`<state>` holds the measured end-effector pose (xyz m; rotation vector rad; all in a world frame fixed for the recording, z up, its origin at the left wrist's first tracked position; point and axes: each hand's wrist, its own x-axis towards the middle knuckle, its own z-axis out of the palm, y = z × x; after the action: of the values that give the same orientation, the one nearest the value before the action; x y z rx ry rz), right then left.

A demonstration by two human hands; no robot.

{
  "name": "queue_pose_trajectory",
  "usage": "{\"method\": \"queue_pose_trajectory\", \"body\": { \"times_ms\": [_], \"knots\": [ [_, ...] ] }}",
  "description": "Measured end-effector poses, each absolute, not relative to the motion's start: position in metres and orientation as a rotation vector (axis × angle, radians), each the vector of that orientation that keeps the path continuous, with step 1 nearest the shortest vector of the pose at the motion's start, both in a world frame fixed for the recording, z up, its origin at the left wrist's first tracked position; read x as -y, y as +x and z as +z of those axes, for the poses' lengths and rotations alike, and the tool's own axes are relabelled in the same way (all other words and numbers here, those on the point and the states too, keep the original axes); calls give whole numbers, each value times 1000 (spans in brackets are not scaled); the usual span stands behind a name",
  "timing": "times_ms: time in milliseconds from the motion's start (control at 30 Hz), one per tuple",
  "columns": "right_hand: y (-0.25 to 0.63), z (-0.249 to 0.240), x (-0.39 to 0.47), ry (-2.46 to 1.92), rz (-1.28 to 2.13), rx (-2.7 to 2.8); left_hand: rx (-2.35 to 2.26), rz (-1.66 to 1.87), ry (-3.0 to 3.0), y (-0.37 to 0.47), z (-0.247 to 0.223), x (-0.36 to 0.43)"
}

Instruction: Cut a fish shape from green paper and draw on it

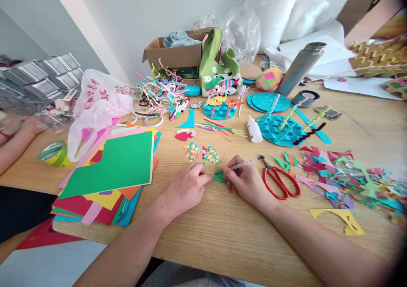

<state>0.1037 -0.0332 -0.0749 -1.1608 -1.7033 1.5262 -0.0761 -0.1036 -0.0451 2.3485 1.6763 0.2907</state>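
Note:
My right hand (243, 179) grips a pen (248, 163) with a clear barrel and a dark end, its tip over a small green paper piece (219, 175) on the table. With its other fingers curled under, my left hand (188, 184) holds down the left edge of that piece with the index finger. Just beyond my hands lie two little heaps of coloured paper dots, the left heap (192, 151) and the right heap (210, 154). Red-handled scissors (281, 183) rest to the right of my right hand.
Stacked coloured paper (111, 164) lies left, near yellow tape (52, 153) and another person's arm (19, 140). Paper scraps (337, 168) spread right. Farther back are a white glue bottle (255, 129), blue discs (276, 136), pipe cleaners (162, 90), a metal flask (300, 68) and a green bag (219, 66).

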Motion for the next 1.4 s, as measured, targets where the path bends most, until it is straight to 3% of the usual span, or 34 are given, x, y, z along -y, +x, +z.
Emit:
{"method": "queue_pose_trajectory", "body": {
  "times_ms": [1400],
  "knots": [
    [105, -77, 33, -1175, 1466, 1750, -1681, 283, 2368, -76, -47, 104]
  ]
}}
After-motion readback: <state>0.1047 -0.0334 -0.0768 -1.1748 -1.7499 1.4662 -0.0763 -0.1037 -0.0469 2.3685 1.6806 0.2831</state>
